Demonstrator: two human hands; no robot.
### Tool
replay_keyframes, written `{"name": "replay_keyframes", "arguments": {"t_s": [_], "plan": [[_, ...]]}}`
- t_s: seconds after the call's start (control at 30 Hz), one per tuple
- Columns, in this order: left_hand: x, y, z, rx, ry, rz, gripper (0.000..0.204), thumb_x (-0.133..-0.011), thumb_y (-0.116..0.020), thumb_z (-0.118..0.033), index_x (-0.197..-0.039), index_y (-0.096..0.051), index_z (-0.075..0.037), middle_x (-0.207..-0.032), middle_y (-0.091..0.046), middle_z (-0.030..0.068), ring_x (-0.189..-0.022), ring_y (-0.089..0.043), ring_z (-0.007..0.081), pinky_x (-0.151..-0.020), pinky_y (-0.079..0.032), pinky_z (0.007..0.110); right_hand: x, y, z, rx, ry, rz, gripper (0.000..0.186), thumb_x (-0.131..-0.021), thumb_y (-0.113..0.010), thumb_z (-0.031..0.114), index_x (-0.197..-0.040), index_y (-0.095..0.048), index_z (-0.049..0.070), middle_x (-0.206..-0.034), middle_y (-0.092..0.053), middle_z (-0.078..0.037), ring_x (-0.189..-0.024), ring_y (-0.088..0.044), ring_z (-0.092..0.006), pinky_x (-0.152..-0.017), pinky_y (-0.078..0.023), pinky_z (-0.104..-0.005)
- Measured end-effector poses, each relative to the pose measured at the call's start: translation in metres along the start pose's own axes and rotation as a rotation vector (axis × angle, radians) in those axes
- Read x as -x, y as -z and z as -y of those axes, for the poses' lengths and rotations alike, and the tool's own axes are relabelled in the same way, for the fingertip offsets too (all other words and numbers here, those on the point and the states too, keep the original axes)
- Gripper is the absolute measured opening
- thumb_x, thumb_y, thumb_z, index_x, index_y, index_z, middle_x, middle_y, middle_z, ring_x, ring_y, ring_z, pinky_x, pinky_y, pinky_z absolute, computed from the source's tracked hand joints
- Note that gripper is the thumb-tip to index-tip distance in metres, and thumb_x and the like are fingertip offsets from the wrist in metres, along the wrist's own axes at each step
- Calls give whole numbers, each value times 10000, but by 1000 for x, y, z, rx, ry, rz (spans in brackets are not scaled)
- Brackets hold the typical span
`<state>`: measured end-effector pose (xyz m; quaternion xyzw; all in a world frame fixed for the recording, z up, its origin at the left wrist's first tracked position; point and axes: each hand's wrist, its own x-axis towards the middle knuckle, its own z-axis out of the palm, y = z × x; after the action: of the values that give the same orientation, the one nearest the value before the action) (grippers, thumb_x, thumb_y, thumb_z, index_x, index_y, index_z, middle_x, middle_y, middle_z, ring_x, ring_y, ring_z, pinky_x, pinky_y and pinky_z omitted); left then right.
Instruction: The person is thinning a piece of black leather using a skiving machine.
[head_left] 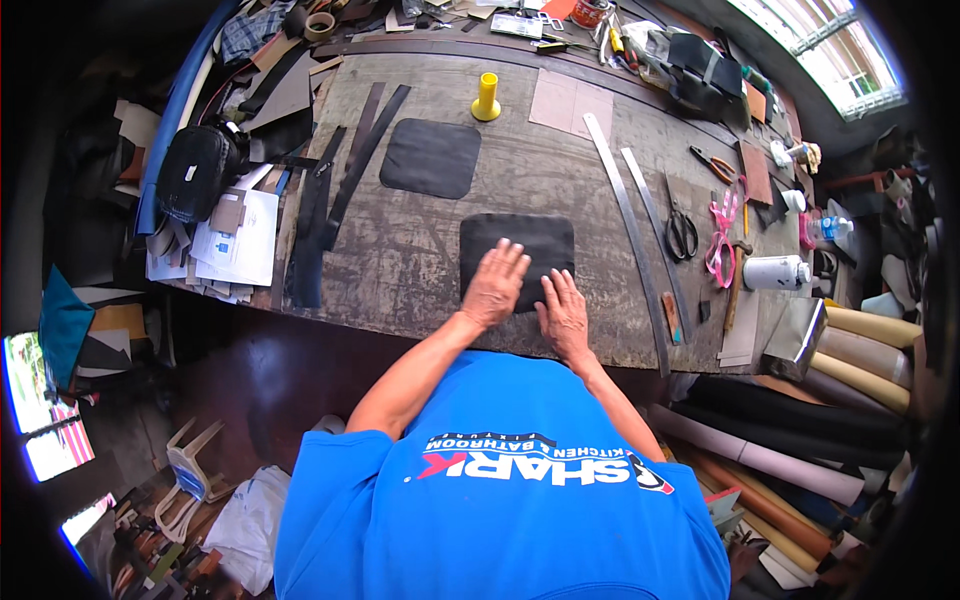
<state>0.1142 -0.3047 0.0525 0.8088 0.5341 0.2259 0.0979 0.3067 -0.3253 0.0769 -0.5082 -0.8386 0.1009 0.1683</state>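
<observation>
A black square leather piece (520,235) with rounded corners lies flat near the front edge of the worktable. My left hand (495,285) rests on it, palm down with fingers stretched out, covering its lower middle. Beside it, my right hand (562,315) lies flat over the piece's lower right corner, fingers extended. Neither hand grips anything. A second black leather piece (430,158) of similar shape lies farther off to the left. Behind the two pieces stands a yellow plastic tool with a round base (486,100).
Black strips (365,165) lie at left. To the right are steel rulers (630,235), black-handled scissors (680,235), pink-handled scissors (722,240), pliers (712,165), a hammer (736,285) and a white bottle (776,272). A pinkish sheet (570,103) lies at the back. Material rolls (870,335) are stacked at right.
</observation>
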Motion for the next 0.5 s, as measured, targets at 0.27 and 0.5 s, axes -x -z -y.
{"name": "replay_keyframes", "arguments": {"t_s": [0.27,0.5], "plan": [[-16,-11,46,-123,220,4,794,-929,-517,-522,-1505,-307,-18,-1608,-193,164,-1488,-138,379,-1206,-122,507,7,-18,-9,113,24,194,651,-945,-577,361,-1494,-362,84,-1572,-302,-133,-1474,-228,-312,-1197,-159,-465],[-17,-10,60,-169,242,59,794,-941,-488,-517,-1511,-282,-3,-1612,-181,164,-1494,-110,371,-1205,-84,530,1,-19,-13,114,-37,239,572,-970,-534,342,-1463,-413,76,-1549,-345,-146,-1447,-274,-350,-1173,-187,-504]]}}
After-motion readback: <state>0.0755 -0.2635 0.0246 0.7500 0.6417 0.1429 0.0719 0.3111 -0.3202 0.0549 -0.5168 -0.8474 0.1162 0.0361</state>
